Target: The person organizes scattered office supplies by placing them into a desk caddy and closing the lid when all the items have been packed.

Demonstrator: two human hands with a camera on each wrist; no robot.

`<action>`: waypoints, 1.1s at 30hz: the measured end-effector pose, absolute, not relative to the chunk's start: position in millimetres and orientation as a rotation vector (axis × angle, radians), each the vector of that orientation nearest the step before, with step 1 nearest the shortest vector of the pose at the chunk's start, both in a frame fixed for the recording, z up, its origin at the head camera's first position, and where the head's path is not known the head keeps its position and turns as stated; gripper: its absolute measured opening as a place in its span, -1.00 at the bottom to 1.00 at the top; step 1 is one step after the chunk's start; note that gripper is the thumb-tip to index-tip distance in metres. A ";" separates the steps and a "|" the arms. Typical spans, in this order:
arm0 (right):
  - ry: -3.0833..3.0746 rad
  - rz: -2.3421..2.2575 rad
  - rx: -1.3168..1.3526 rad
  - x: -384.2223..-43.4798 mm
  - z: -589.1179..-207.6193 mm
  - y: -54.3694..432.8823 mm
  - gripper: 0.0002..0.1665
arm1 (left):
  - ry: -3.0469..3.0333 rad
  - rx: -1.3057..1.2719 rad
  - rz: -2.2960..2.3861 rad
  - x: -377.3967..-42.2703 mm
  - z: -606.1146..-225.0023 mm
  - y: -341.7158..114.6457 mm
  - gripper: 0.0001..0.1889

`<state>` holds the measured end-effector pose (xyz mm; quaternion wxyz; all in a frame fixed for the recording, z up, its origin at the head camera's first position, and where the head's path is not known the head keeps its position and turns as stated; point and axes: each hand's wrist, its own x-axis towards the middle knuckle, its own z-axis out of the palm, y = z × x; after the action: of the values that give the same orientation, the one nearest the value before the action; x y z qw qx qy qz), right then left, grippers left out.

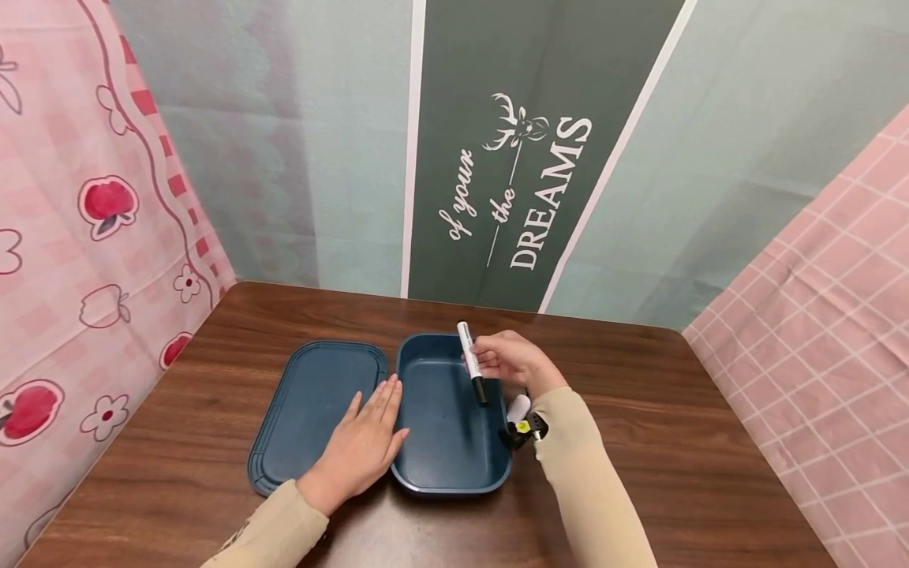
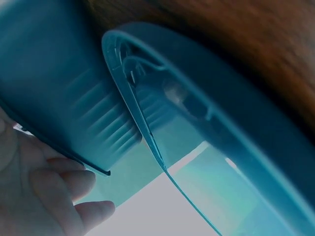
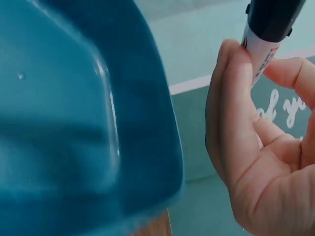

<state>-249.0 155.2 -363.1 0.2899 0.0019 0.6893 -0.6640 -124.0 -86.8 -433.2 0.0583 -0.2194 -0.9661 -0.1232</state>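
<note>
A white marker (image 1: 470, 355) with a black cap is pinched between the thumb and fingers of my right hand (image 1: 507, 359). It slants over the right part of an open dark blue plastic box (image 1: 440, 426), cap end down toward the box. In the right wrist view the capped end of the marker (image 3: 266, 34) stands above the fingertips, beside the box's curved wall (image 3: 147, 123). My left hand (image 1: 365, 442) lies with straight fingers along the box's left rim. Under and beside that hand is the flat blue lid (image 1: 312, 402), left of the box.
A brown wooden table (image 1: 625, 442) carries the box and lid. Something white and rounded (image 1: 519, 407) shows beside the box's right side, near my right wrist. Printed curtains (image 1: 355, 142) hang behind the table and at both sides.
</note>
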 end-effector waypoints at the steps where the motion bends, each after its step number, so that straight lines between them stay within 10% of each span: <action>1: 1.869 -1.753 0.025 -248.8 -363.3 150.4 -0.77 | -2.926 -0.664 -0.375 -124.1 -433.0 -86.7 -0.35; 33: 2.425 -1.189 0.050 -221.1 -421.3 56.2 -0.84 | -2.910 -0.656 -0.373 -123.8 -434.4 -88.5 -0.35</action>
<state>-221.1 56.2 -421.3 0.2182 0.0179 0.8761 -0.4297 -123.8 -88.5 -434.4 0.0677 -0.2177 -0.9657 -0.1238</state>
